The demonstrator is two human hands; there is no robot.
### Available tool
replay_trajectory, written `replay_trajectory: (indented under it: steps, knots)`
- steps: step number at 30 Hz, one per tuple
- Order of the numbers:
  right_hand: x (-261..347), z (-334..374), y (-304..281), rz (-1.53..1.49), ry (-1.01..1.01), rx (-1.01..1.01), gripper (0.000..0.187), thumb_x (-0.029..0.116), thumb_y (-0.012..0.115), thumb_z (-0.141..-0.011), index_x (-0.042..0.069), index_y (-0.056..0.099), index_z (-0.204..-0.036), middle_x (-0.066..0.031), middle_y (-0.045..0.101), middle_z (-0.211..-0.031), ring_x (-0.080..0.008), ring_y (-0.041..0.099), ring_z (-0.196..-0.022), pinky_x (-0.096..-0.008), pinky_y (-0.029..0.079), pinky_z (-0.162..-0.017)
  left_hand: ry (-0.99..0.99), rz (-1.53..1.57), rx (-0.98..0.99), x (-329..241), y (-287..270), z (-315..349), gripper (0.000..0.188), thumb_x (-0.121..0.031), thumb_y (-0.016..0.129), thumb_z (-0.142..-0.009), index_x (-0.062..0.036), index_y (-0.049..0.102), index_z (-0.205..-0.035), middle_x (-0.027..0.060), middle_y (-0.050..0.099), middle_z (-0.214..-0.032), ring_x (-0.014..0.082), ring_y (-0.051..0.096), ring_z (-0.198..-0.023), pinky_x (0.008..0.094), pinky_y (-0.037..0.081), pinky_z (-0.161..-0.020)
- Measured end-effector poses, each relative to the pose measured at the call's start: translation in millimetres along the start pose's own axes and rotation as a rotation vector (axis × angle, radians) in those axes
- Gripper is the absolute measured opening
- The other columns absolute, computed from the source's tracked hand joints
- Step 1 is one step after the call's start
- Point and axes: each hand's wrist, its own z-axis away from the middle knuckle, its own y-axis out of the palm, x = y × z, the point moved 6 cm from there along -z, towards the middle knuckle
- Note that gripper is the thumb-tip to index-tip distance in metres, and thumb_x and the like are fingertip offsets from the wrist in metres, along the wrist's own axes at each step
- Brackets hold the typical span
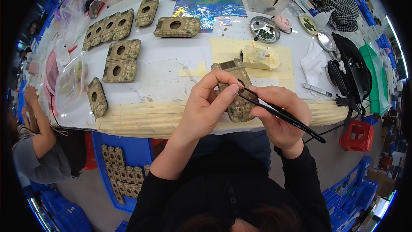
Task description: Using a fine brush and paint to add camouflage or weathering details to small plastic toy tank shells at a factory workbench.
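Observation:
My right hand (282,111) is closed round black tweezers (296,123), whose tips point left towards my left fingertips. The thumb and forefinger of my left hand (205,108) are pinched together right at those tips. What they hold, if anything, is too small to make out. Beneath both hands lies a camouflage-painted model tank hull (241,114), partly covered by my fingers. Just beyond it, a cream block wrapped in tape (259,57) stands on yellowish taped paper (283,74).
Several similar hulls (177,26) lie at the left, and more fill a blue tray (146,146) below the table. A round metal dish (264,30) holds small dark green pieces. Shiny film (223,7) lies at the back. Metal tweezers (317,90) rest at the right.

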Motion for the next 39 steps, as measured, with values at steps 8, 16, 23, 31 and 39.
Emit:
replay_trajectory:
  steps: [8,16,23,31,39]
  knots:
    - [-7,2,-7,-0.180,0.190,-0.018,0.024,0.007,0.075,-0.075,-0.001,0.062,-0.093,-0.0123,0.067,-0.088,-0.0193,0.066,-0.078,-0.0272,0.052,-0.069,0.020,-0.004,-0.016,-2,1,0,0.009,-0.008,0.052,-0.093,-0.0022,0.054,-0.099,-0.0001,0.057,-0.090,0.0020,0.051,-0.080,0.0188,0.043,-0.069]
    - [-23,-15,-7,-0.564,0.457,0.114,0.011,0.007,0.053,-0.093,-0.004,0.052,-0.093,-0.0088,0.059,-0.087,-0.0148,0.063,-0.085,-0.0266,0.053,-0.076,0.010,-0.111,0.103,0,7,3,0.007,-0.006,0.053,-0.092,-0.0016,0.054,-0.097,-0.0002,0.053,-0.092,0.0016,0.047,-0.079,0.0180,0.040,-0.067]
    - [-22,-12,-5,-0.561,0.474,0.130,0.012,0.008,0.054,-0.092,-0.004,0.053,-0.093,-0.0075,0.059,-0.085,-0.0139,0.063,-0.080,-0.0251,0.054,-0.071,0.018,-0.163,0.078,1,7,3,0.006,-0.005,0.054,-0.091,-0.0014,0.055,-0.094,0.0003,0.049,-0.092,0.0023,0.046,-0.077,0.0176,0.038,-0.064]
    - [-21,-11,-7,-0.345,0.367,0.138,0.013,0.010,0.059,-0.090,-0.003,0.056,-0.088,-0.0053,0.060,-0.078,-0.0100,0.062,-0.072,-0.0205,0.048,-0.061,0.058,-0.268,0.036,1,4,2,0.006,-0.005,0.055,-0.089,-0.0007,0.057,-0.092,0.0027,0.047,-0.091,0.0037,0.046,-0.076,0.0166,0.039,-0.058]
    - [-21,-10,-6,-0.335,0.366,0.133,0.013,0.010,0.059,-0.090,-0.003,0.056,-0.088,-0.0055,0.061,-0.078,-0.0099,0.062,-0.072,-0.0204,0.048,-0.060,0.076,-0.292,0.023,1,4,2,0.005,-0.005,0.056,-0.088,-0.0010,0.057,-0.092,0.0026,0.048,-0.089,0.0035,0.044,-0.074,0.0166,0.036,-0.055]
